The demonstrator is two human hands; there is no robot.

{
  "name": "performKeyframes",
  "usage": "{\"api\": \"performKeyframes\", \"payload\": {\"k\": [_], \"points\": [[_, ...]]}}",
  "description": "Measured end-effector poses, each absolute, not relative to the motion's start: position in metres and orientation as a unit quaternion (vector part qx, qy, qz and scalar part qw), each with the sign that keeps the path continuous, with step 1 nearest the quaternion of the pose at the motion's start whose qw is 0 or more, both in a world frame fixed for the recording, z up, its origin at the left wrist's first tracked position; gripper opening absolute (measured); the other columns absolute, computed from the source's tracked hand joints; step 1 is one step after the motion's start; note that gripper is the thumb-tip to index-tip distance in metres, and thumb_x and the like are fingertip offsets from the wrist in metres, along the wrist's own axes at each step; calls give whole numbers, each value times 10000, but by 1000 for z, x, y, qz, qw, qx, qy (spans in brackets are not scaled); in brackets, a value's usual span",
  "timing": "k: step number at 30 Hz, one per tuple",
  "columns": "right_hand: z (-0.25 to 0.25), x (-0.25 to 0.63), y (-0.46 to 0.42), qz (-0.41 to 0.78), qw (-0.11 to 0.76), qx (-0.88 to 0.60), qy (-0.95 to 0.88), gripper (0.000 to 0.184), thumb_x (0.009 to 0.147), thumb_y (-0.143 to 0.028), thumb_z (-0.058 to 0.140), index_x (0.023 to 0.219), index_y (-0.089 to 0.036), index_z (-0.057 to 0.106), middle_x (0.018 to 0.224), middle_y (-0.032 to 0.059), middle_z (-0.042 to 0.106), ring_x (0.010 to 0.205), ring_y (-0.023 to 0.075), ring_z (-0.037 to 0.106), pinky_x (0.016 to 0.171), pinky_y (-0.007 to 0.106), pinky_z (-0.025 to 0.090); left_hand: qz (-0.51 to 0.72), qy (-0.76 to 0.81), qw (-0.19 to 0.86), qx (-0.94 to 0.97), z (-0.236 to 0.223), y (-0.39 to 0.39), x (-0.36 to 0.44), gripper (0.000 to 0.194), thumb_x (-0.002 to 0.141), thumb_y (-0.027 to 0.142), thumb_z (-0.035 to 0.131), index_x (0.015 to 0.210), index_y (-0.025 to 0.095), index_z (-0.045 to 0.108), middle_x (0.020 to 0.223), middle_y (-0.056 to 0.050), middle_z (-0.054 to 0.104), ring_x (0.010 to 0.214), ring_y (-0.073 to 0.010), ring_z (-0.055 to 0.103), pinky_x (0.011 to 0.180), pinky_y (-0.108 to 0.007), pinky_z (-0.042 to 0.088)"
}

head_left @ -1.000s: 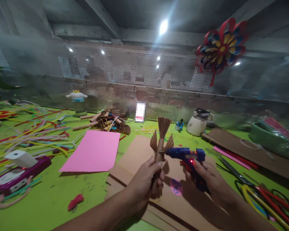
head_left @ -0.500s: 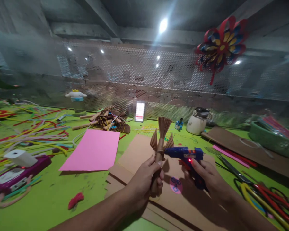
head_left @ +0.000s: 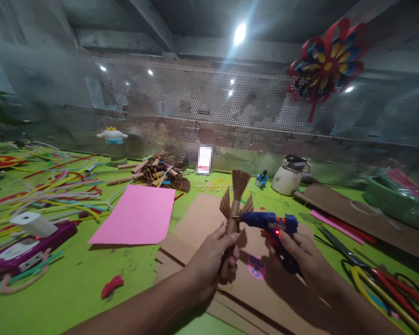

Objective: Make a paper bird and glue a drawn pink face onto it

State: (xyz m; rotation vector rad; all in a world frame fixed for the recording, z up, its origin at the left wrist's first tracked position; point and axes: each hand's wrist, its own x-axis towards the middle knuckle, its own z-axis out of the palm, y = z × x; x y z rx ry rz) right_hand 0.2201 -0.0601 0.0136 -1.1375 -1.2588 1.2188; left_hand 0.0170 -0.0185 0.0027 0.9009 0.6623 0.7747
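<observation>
A brown paper roll point(head_left: 234, 209) with a pleated fan at its top and a smaller pleated piece on each side stands upright in my left hand point(head_left: 214, 253). The fingers wrap round its lower part. My right hand point(head_left: 298, 249) grips a blue glue gun point(head_left: 270, 220) with a small red light lit. The gun points left, its nozzle at the roll just above my left thumb; whether glue is flowing I cannot tell. Below both hands lie stacked brown cardboard sheets point(head_left: 195, 218), with a round pink sticker point(head_left: 256, 267) on top.
Pink paper point(head_left: 136, 216), a purple power strip point(head_left: 52, 244) and a red scrap point(head_left: 112, 286) lie to the left. Brown rolls point(head_left: 157, 170) are heaped behind. To the right are scissors point(head_left: 345, 251), a white jug point(head_left: 288, 177) and a green basket point(head_left: 394, 197). A mesh panel point(head_left: 247, 111) rises at the back.
The whole view has shifted slightly. My hands keep the same hold, and the nozzle stays against the paper roll.
</observation>
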Motion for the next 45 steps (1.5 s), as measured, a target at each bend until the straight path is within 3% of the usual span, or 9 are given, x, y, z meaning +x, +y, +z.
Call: {"api": "performKeyframes", "payload": {"k": [22,32,36,45], "points": [[13,223,-61,491,468,-493,-545,520,814,-637,579,855,-126,663,645,22,561,546,127,502,516,271,361,386,310,777,390,8,-17,15,190,850,292,541,1001,188,490,576,57,482,423,-57,385,433,-173,288],[16,219,-60,504,495,-481,-520,497,818,-609,600,890,-123,674,686,27,570,556,120,521,530,263,377,374,311,786,382,6,-20,17,138,852,292,543,911,204,453,581,51,496,420,-64,395,443,-179,293],[14,223,-60,507,482,-476,-534,483,834,-608,576,868,-135,663,681,25,569,560,121,505,532,264,380,392,311,782,373,9,-18,16,96,878,249,503,941,180,481,546,51,477,412,-55,367,447,-168,293],[17,224,-61,508,509,-460,-520,450,867,-555,562,906,-124,689,706,48,598,575,129,523,538,262,401,409,309,785,348,12,-13,14,195,853,266,532,1017,160,519,532,47,482,412,-63,366,443,-169,316]]}}
